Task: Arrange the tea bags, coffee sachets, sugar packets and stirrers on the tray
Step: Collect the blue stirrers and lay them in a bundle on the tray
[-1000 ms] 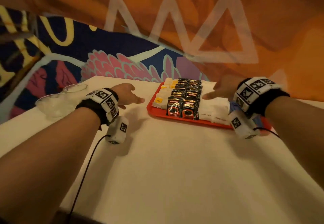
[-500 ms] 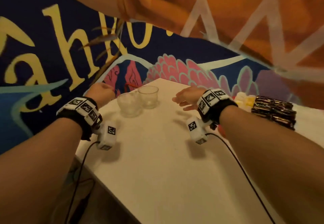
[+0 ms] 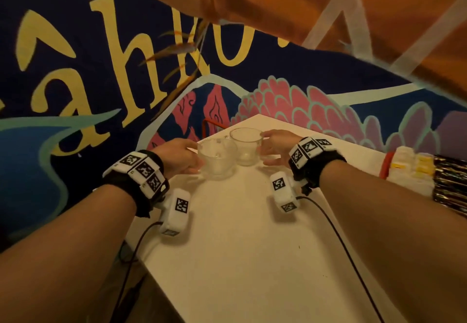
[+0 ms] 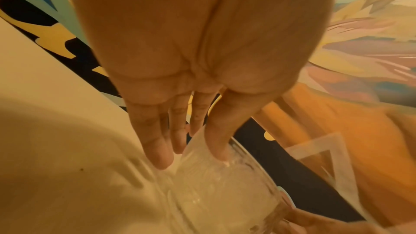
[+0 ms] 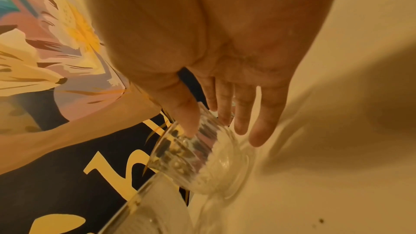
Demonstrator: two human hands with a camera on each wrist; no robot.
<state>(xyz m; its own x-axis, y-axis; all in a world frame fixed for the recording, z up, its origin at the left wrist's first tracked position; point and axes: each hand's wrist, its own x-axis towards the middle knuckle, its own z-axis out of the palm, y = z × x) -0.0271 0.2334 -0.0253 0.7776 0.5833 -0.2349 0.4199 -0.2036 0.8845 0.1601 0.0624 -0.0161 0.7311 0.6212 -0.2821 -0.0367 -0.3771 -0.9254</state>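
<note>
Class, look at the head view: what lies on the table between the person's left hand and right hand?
Two clear glass cups side by side: the left hand touches the nearer cup, the right hand the farther cup. The head view shows this.

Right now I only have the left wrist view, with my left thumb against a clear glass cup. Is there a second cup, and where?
Observer: Yes. In the head view a second clear glass cup stands right beside the first clear glass cup, slightly farther back, near the far corner of the white table.
Operator: Is the right hand on it?
Observer: The right hand touches its right side. The right wrist view shows the thumb at the rim and the fingers straight.
Operator: And the tray?
Observer: The red tray sits at the head view's right edge, beyond the right forearm. It holds rows of white packets and dark sachets.
</note>
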